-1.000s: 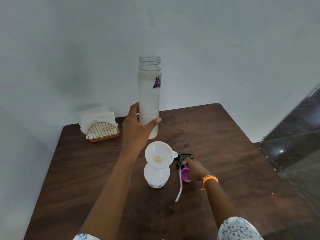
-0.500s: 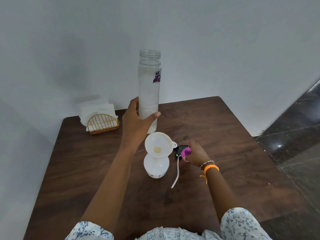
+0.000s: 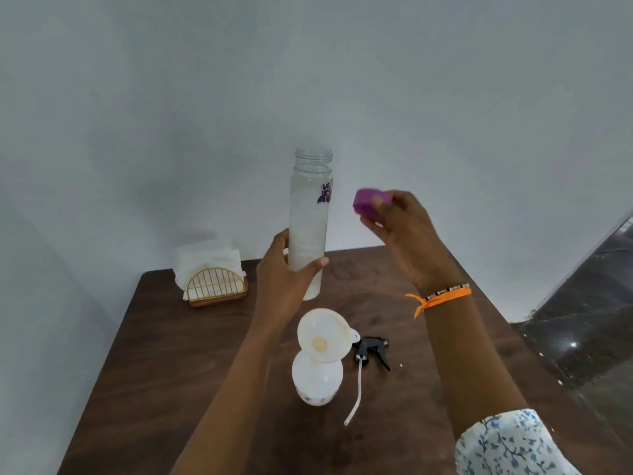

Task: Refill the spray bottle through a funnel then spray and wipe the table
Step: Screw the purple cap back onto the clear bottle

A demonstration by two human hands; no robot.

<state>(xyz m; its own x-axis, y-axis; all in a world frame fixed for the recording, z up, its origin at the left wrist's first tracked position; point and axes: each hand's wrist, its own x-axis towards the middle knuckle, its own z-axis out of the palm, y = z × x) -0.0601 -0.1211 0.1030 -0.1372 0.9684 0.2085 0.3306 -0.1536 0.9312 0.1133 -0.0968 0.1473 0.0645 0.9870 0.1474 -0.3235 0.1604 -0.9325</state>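
Left hand [image 3: 286, 286] wrapped around the lower part of the tall clear plastic water bottle [image 3: 310, 221], upright and lifted above the dark brown wooden surface [image 3: 171, 371], mouth uncapped. Right hand [image 3: 399, 231] raised beside the bottle, pinching the purple plastic cap [image 3: 368, 204] between thumb and fingers, near the neck but apart from it.

Below, the small white round spray bottle [image 3: 317, 380] standing on the surface with the white plastic funnel [image 3: 323, 334] seated in its neck. Just to its right, lying flat, the black trigger spray head [image 3: 373, 347] with its thin white dip tube [image 3: 358, 392]. At the back left, the gold wire napkin holder with white paper napkins [image 3: 214, 275].

Likely step: closing the water bottle, so pouring probably finished. For doing it well: keep the bottle vertical and steady, bring the cap level over the threads, lower it straight, then turn gently without forcing. Afterwards, lift the funnel straight up to avoid tipping the light spray bottle.

Compared with half a second ago: right hand risen from the surface near the trigger head to neck height, carrying the cap. Left hand gripping the bottle as before. Spray bottle, funnel and trigger head seemingly in the same places.
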